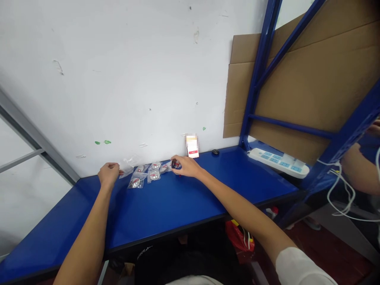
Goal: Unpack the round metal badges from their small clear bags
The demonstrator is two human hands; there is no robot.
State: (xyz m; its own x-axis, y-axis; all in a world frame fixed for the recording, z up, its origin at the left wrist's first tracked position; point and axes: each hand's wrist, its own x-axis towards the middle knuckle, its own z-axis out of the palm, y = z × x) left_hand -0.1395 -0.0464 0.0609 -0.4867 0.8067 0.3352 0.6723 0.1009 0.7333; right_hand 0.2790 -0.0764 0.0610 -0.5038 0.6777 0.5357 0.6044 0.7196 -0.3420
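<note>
Fingers, left hand (109, 173): pinching a clear bag (127, 166)
Fingers, right hand (189, 166): gripping a dark round object (175, 163)
Blue table (178, 206): bagged discs (154, 175) between the hands

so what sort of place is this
Probably a workshop or similar workplace, though one view can't settle it: small clear plastic bags of round silvery pieces lie on a smooth blue tabletop, and a blue metal frame with a diagonal brace stands at the right.

pass: near tabletop (178, 213) | blocks: bagged discs (154, 175), phone (192, 147), back wall (148, 79) | behind discs: seemingly tight
</note>
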